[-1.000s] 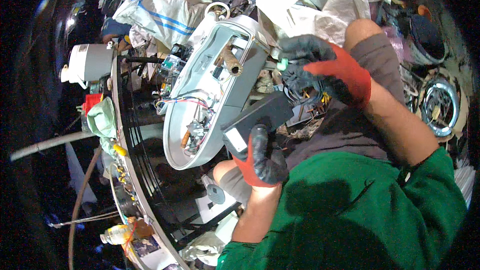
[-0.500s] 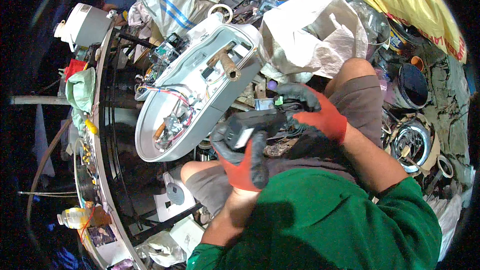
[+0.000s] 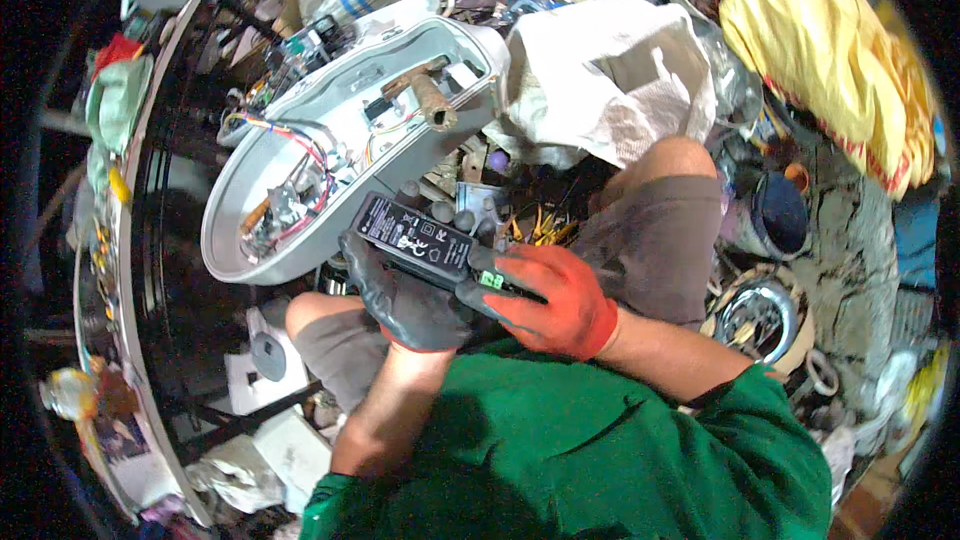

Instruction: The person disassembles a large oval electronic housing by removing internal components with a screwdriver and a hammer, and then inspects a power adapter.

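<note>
My left hand (image 3: 410, 298), in a black and red glove, is closed from below around a black power adapter (image 3: 418, 240). The adapter's face with white print is turned up, and it is held over my lap. My right hand (image 3: 550, 300), gloved the same, is at the adapter's right end. Its fingers are closed about a small green connector (image 3: 491, 279); the fingertips partly cover it. Just beyond the adapter is a long grey plastic housing (image 3: 400, 168). Wires and small parts lie inside it, and a rusty hammer-like tool (image 3: 432, 105) rests across its far end.
A white woven sack (image 3: 550, 75) stands open beyond my knees. Electronic scrap is heaped at the back. To the right are a yellow sack (image 3: 800, 50), a dark bucket (image 3: 770, 215) and a shiny metal ring (image 3: 770, 310). A dark glossy panel (image 3: 170, 270) is at the left.
The adapter has turned so its printed face shows upward. My right hand has come in from farther off to its end and closed on the green connector. The view has shifted.
</note>
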The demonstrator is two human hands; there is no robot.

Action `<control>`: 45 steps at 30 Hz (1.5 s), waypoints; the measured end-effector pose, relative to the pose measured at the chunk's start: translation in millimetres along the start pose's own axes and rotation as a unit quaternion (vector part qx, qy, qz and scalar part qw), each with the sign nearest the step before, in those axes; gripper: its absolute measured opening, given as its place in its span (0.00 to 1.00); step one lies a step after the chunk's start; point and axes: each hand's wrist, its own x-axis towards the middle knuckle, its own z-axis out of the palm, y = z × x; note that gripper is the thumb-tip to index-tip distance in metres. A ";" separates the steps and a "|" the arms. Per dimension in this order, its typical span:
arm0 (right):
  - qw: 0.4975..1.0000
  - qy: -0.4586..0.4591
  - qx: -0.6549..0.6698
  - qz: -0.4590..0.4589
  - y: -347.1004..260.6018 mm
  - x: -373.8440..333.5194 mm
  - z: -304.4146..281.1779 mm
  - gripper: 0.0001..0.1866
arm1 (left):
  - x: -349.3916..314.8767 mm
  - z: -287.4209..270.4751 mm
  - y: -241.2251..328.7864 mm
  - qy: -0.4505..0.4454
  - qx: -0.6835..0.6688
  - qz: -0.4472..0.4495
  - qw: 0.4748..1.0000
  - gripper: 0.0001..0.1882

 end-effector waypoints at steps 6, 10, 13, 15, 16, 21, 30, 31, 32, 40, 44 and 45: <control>0.997 0.015 0.060 0.046 2.6 2.6 4.6 0.24 | 4.1 5.0 12.3 0.015 0.024 0.035 0.999 0.43; 0.998 -0.014 0.055 0.034 5.7 -2.6 5.5 0.25 | 5.0 -5.1 18.6 0.035 0.052 0.034 0.997 0.44; 0.997 -0.035 0.061 -0.023 6.4 -6.6 4.7 0.24 | 7.1 -5.0 23.4 -0.018 0.029 -0.034 0.999 0.42; 0.996 -0.028 0.062 -0.060 4.2 -6.4 2.7 0.23 | 7.5 4.6 21.8 -0.005 0.039 -0.038 0.999 0.41; 0.997 -0.028 0.058 -0.049 1.6 -9.8 4.4 0.22 | 6.8 3.9 20.8 -0.010 0.045 -0.047 0.998 0.41; 0.995 -0.058 0.055 -0.052 4.5 -18.9 5.6 0.26 | 6.0 -1.8 19.0 0.000 0.011 -0.102 0.995 0.43; 0.993 -0.065 0.087 -0.054 7.2 -3.7 5.0 0.26 | 8.6 1.9 25.6 0.022 0.043 -0.109 0.993 0.39; 0.993 -0.055 0.090 -0.052 5.1 -6.5 8.4 0.26 | 6.8 0.3 27.5 0.022 0.064 -0.110 0.992 0.38; 0.993 -0.046 0.095 -0.058 5.0 -5.7 11.4 0.26 | 8.2 -4.4 27.8 0.064 0.054 -0.066 0.994 0.38; 0.991 -0.069 0.105 -0.056 4.3 0.7 2.4 0.29 | 8.2 -3.2 26.4 0.001 0.032 -0.121 0.992 0.40; 0.990 -0.070 0.107 -0.058 6.5 -2.7 0.7 0.35 | 7.4 -0.2 21.8 0.019 0.005 -0.140 0.990 0.40; 0.991 -0.076 0.096 -0.055 7.1 -7.7 3.5 0.37 | 9.4 -1.8 23.7 0.014 0.022 -0.139 0.990 0.40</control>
